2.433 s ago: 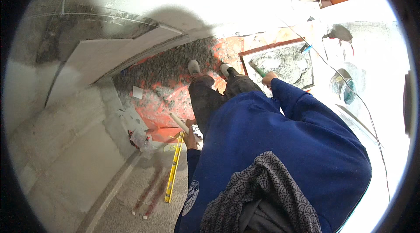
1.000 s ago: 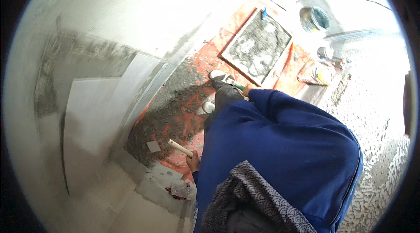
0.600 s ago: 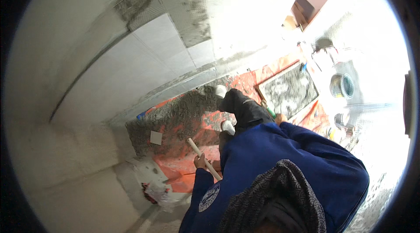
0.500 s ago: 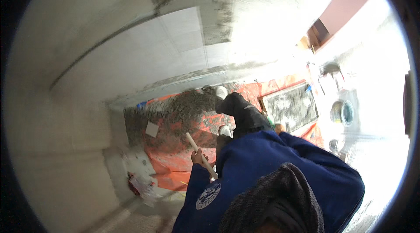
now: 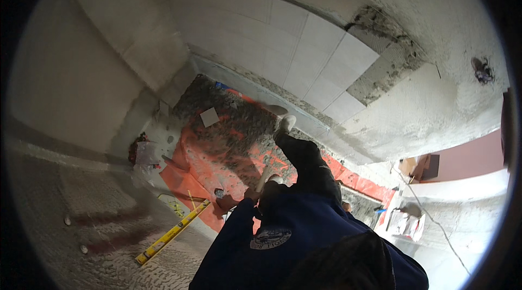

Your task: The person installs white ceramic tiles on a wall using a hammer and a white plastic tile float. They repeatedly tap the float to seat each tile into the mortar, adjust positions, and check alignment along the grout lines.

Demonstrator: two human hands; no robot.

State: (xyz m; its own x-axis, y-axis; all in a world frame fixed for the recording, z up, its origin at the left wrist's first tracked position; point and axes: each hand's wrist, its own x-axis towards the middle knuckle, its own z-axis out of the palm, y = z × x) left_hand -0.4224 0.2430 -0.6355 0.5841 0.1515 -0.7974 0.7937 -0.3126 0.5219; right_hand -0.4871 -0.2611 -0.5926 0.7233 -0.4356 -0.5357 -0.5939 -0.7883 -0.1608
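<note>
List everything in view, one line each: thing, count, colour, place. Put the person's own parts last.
Pale stick: one, off-white, in the left hand
Spirit level: one, yellow, lower left
Plastic sheet: one, orange-red, floor
Mortar: one spread, dark grey, on the sheet
Loose square tile: one, pale, on the mortar
Wall tiles: several, pale grey, upper wall
Ridged adhesive: one patch, grey, beside the wall tiles
Plastic bag: one, clear, left
Cardboard: brown, right, count unclear
Cable: one, pale, right
Shoes: two, whitish, centre
Trousers: one pair, dark, centre
Sweatshirt: one, navy, bottom
Left hand: one, at the stick
Right hand: one, mostly hidden
</note>
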